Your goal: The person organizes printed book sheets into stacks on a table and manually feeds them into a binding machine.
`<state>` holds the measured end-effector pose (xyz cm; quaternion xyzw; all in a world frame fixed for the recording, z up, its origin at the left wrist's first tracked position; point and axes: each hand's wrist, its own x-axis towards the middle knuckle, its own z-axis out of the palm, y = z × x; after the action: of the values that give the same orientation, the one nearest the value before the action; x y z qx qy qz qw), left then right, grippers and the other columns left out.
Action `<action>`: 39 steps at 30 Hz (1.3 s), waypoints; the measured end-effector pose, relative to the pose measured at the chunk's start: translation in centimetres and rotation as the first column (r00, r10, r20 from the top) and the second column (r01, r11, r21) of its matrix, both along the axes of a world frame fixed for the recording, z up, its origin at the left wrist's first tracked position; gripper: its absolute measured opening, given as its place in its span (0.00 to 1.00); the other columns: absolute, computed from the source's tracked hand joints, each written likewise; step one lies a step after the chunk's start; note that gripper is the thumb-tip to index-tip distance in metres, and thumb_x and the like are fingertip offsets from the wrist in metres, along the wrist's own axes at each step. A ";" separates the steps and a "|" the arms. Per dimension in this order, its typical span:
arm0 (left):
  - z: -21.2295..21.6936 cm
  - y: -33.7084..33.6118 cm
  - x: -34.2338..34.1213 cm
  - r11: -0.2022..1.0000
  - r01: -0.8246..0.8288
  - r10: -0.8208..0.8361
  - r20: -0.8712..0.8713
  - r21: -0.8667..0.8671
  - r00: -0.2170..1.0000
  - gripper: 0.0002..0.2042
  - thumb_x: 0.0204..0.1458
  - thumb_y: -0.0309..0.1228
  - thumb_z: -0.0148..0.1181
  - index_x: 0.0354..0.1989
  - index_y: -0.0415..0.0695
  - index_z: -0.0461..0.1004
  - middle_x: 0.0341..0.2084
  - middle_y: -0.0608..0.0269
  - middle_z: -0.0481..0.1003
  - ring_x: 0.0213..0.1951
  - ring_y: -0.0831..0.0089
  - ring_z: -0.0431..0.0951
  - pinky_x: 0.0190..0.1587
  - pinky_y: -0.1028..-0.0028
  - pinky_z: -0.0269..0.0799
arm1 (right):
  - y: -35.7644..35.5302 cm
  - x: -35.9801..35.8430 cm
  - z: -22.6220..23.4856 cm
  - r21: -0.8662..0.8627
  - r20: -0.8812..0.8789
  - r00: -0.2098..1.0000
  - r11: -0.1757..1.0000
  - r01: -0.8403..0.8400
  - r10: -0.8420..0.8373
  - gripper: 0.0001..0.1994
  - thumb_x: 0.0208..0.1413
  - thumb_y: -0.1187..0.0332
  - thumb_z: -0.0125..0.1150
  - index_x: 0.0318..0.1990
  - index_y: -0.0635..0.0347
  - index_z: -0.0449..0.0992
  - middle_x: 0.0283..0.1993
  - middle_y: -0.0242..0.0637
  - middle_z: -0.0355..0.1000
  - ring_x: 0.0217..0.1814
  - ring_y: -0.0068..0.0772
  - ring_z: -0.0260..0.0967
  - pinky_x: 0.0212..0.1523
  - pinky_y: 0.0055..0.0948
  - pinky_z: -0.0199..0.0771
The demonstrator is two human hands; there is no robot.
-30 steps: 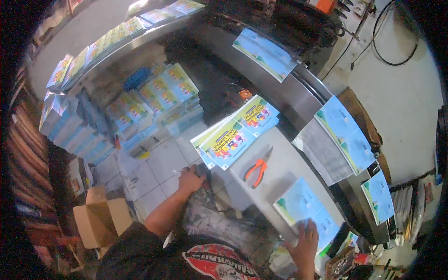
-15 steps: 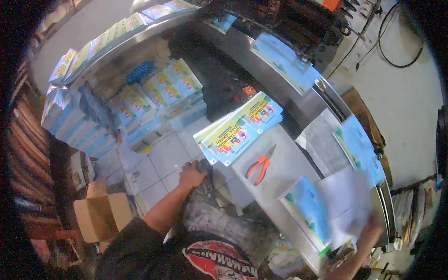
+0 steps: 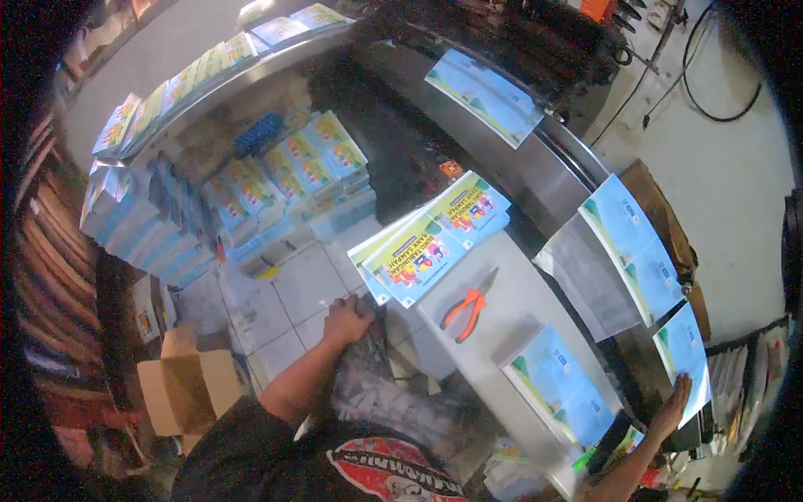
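Note:
My right hand [image 3: 672,408] lies with straight fingers on a blue printed sheet [image 3: 687,356] at the right end of a curved metal rail. My left hand [image 3: 347,321] is low in the middle, its fingers curled against something dark beside my knee; what they grip, if anything, is hidden. Between my hands is a pale worktop [image 3: 502,268] bearing orange-handled pliers [image 3: 467,309], a stack of yellow-and-blue booklet covers [image 3: 431,238] and a stack of blue printed sheets [image 3: 562,385]. Another blue sheet [image 3: 631,243] lies on the rail, beside white paper [image 3: 585,276].
Piled booklets [image 3: 293,171] stand on the tiled floor [image 3: 288,284] at the left, beside more stacks [image 3: 150,217]. Booklets line the curved metal edge [image 3: 234,71] behind them. An open cardboard box [image 3: 188,385] sits near my left arm. A further blue sheet [image 3: 485,96] rests farther along the rail.
My right hand has moved right, off a blurred white sheet and onto a blue one. That white sheet no longer covers the stack's edge. Blue sheets on the rail have shifted up and left.

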<state>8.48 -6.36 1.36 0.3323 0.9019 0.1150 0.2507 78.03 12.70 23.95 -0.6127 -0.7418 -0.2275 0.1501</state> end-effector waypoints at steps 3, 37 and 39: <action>1.3 0.4 0.4 1.000 -0.005 0.004 0.044 0.020 0.999 0.38 0.44 0.56 0.54 0.63 0.47 0.60 0.57 0.41 0.62 0.58 0.45 0.64 0.56 0.53 0.64 | -0.7 0.7 -1.0 0.013 -0.252 0.964 0.996 -0.087 0.087 0.22 0.55 0.77 0.43 0.59 0.61 0.67 0.63 0.48 0.62 0.69 0.46 0.54 0.66 0.38 0.56; 18.0 49.3 -17.8 0.416 -0.780 -0.371 0.870 0.468 0.325 0.15 0.50 0.36 0.65 0.39 0.39 0.70 0.28 0.59 0.70 0.32 0.68 0.71 0.33 0.63 0.71 | -16.3 -37.3 -5.7 -0.560 -0.534 0.846 0.758 -0.335 -0.020 0.11 0.48 0.64 0.58 0.38 0.58 0.77 0.36 0.48 0.74 0.37 0.56 0.69 0.37 0.45 0.69; 19.0 47.6 -17.1 0.440 -0.691 -0.376 0.816 0.574 0.438 0.14 0.51 0.36 0.64 0.34 0.36 0.71 0.26 0.58 0.69 0.30 0.70 0.71 0.33 0.64 0.72 | -17.2 -37.6 -5.3 -0.494 -0.614 0.789 0.791 -0.361 -0.023 0.11 0.48 0.65 0.58 0.38 0.59 0.77 0.36 0.49 0.73 0.37 0.56 0.69 0.37 0.45 0.69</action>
<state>-8.67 41.24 20.37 0.1879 0.4569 0.7440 0.4498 40.47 -4.48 18.67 -0.5947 -0.7447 0.2306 0.1965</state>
